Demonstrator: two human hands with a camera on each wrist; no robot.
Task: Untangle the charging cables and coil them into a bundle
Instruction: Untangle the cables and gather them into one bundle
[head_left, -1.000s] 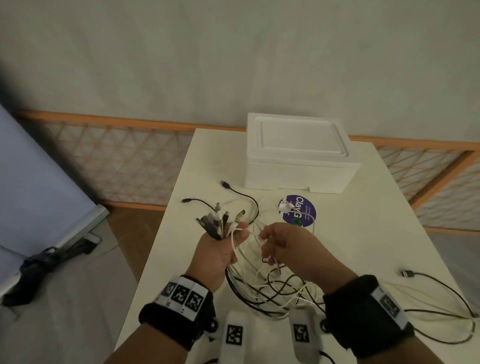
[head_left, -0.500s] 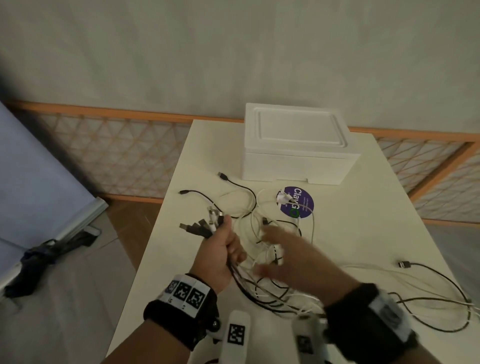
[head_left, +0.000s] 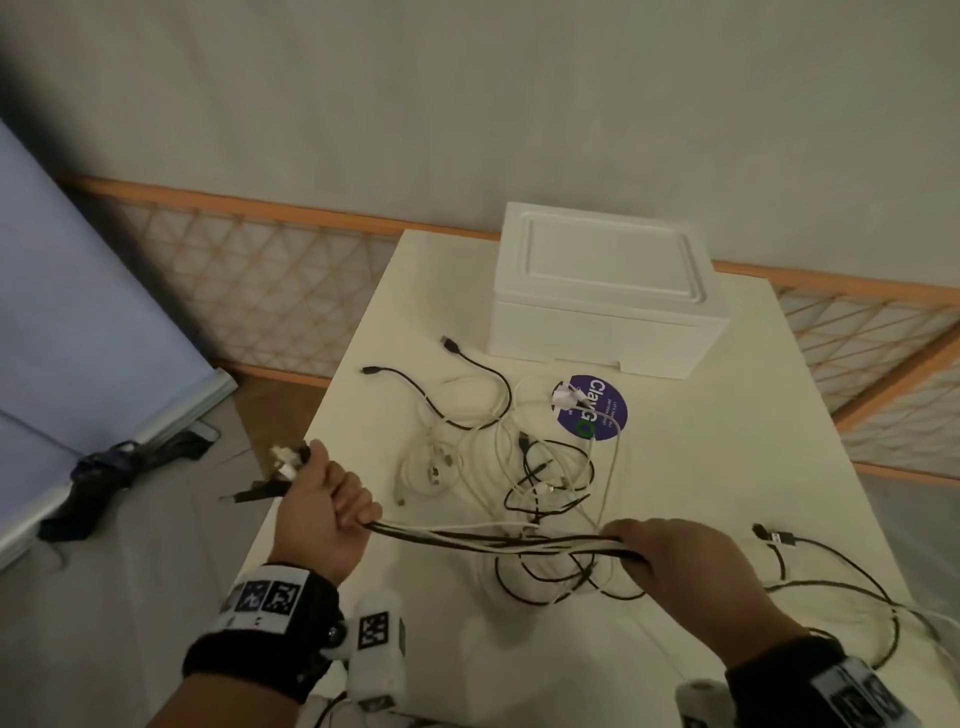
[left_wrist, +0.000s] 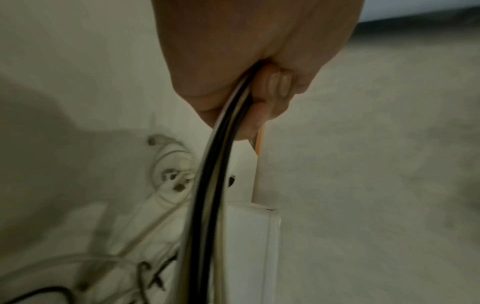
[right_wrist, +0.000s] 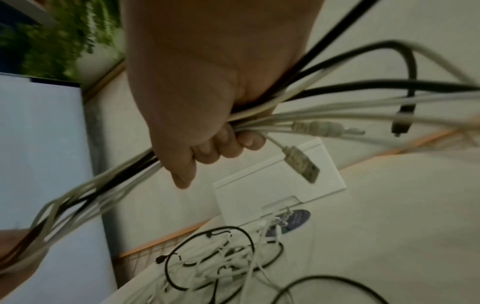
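L hand (head_left: 318, 512) fisted round plug end of cable bundle (head_left: 498, 539) — off the table's (head_left: 727, 467) left edge; R hand (head_left: 675, 564) grips same bundle above table's near part; loose cables (head_left: 519, 457) lie tangled mid-table — before foam box (head_left: 602, 291).

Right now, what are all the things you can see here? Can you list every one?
bunch of cables: several, black and white, stretched between the two hands above the table
loose cables: a tangle, too many to count, black and white, lying on the table
foam box: one, white, lid on, at the far end of the table
round sticker: one, purple with white letters, on the table in front of the box
table: one, cream
lattice fence: orange frame, behind the table
dark strap: one, on the floor at left
left hand: grips the plug ends of the bunch
right hand: grips the bunch further along
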